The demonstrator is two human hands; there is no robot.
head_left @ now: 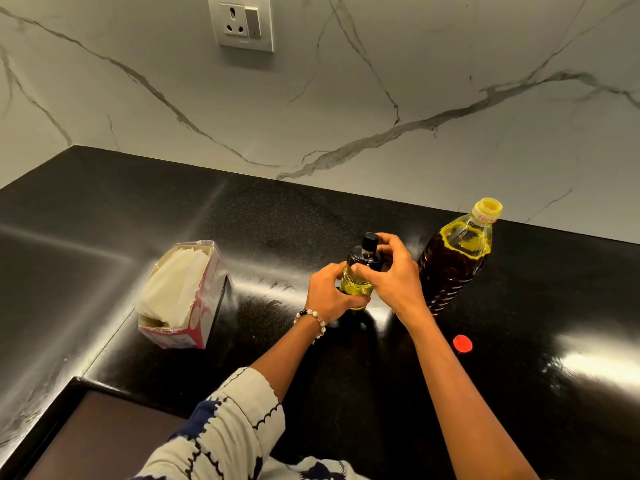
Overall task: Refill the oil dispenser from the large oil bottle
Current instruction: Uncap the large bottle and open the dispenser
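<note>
The small oil dispenser (356, 284) stands upright on the black counter (263, 230), its glass body holding yellow oil and its black pump top in place. My left hand (327, 296) is wrapped around the glass body. My right hand (391, 271) grips the black top from the right. Just to the right stands the large oil bottle (453, 261), upright, uncapped at its yellow neck, with oil inside. Its red cap (462, 343) lies on the counter in front of it.
An opened pink carton of white paper sheets (180, 296) lies on the counter to the left. A marble wall with a socket (242, 24) rises behind. A counter step and darker lower surface (104, 434) sit at the near left.
</note>
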